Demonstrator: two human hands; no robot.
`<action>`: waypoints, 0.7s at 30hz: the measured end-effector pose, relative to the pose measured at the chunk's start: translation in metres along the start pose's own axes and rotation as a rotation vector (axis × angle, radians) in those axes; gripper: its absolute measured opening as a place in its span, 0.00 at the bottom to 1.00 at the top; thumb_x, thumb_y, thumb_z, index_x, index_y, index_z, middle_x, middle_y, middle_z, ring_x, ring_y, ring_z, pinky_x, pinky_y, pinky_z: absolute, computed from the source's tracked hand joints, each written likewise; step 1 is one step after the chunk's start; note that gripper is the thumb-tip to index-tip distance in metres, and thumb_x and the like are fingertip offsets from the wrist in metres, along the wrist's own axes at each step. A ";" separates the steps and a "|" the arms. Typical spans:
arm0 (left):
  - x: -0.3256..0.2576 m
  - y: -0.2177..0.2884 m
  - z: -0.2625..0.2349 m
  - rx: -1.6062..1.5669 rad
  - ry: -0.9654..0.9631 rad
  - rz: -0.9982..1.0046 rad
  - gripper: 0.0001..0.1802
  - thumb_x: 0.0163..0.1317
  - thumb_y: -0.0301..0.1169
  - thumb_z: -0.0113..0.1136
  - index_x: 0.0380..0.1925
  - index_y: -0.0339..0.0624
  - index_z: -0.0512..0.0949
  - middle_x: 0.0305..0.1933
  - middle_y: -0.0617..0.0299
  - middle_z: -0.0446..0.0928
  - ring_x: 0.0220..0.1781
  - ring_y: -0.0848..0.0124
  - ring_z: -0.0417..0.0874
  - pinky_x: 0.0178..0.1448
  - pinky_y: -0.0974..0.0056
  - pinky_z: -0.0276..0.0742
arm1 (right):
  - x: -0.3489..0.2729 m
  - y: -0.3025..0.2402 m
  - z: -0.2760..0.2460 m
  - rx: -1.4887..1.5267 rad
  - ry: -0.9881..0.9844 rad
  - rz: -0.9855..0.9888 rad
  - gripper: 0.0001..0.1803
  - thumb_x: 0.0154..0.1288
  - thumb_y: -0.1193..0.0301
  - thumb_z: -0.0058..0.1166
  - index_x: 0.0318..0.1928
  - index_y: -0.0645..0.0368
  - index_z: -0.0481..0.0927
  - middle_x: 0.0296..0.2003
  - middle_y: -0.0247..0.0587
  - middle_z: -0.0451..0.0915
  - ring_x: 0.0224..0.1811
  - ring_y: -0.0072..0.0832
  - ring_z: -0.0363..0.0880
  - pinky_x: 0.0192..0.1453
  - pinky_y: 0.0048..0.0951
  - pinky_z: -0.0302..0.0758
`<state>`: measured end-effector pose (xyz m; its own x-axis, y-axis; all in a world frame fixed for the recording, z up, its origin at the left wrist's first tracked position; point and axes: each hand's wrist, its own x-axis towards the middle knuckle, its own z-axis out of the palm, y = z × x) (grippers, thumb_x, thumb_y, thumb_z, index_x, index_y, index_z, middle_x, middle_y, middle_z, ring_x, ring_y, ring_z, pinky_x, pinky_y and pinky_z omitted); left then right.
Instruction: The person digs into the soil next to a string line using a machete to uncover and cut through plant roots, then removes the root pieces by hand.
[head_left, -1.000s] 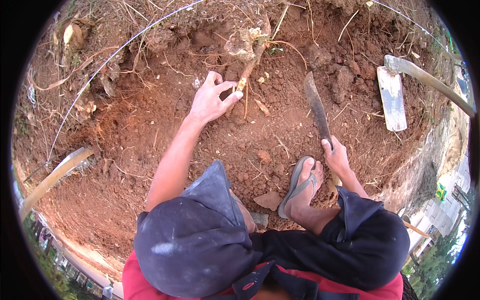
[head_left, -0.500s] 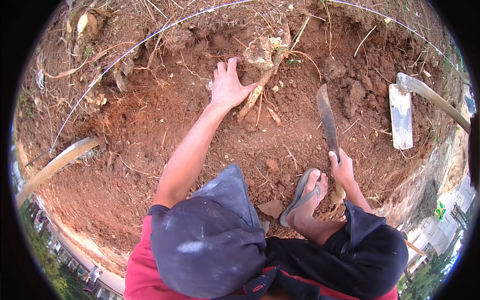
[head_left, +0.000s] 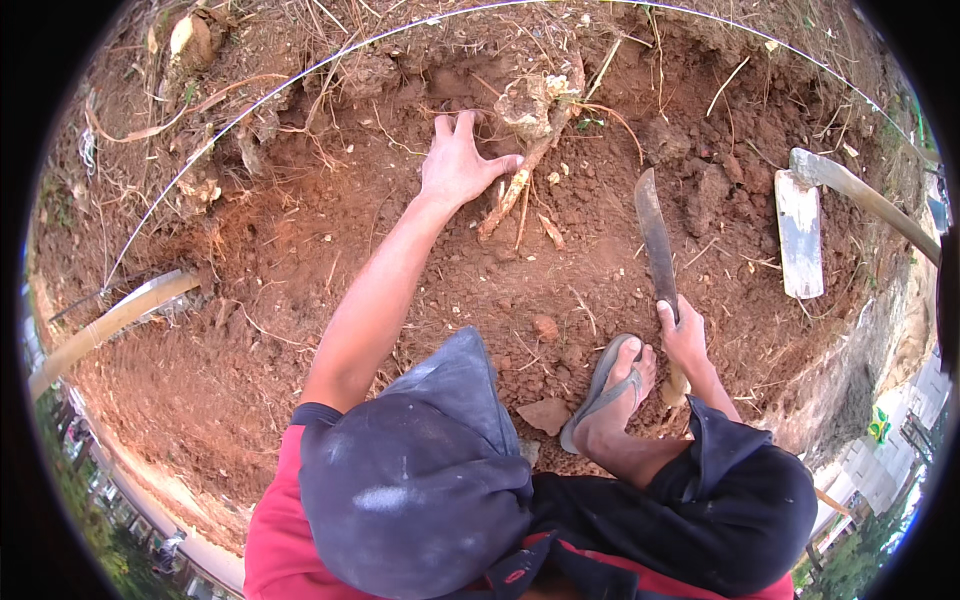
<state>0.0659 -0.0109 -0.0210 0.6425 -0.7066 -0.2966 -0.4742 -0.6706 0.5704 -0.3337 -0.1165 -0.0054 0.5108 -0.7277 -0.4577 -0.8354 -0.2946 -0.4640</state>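
Observation:
My left hand point(head_left: 460, 166) reaches forward over the soil, its fingers spread toward the dirt bank and its thumb against a woody root point(head_left: 522, 185). The fingertips partly disappear at the soil. This root slants down from a cut, knobbly stump point(head_left: 524, 108) with pale chopped wood on top. To the right, my right hand point(head_left: 684, 338) is closed round a machete point(head_left: 656, 236), close to where the blade meets the handle. Its dark, worn blade points away from me, and the pale handle end shows below the hand.
A hoe point(head_left: 799, 238) with a pale, worn blade lies at the right. Another long-handled tool point(head_left: 112, 326) rests at the left, its head partly hidden. A white string point(head_left: 250, 108) arcs across the bank. My sandalled foot point(head_left: 612, 398) is beside a flat stone point(head_left: 545, 415).

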 end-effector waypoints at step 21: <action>0.005 0.001 0.009 -0.128 0.053 0.047 0.45 0.49 0.45 0.69 0.61 0.34 0.60 0.60 0.34 0.57 0.56 0.35 0.72 0.63 0.48 0.72 | 0.000 0.005 0.002 0.025 -0.023 0.019 0.16 0.70 0.59 0.51 0.42 0.62 0.77 0.25 0.54 0.77 0.29 0.50 0.79 0.36 0.42 0.72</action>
<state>0.0634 -0.0175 -0.0282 0.6542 -0.7212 -0.2280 -0.4262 -0.6004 0.6767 -0.3375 -0.1170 -0.0091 0.4999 -0.7184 -0.4837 -0.8396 -0.2650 -0.4741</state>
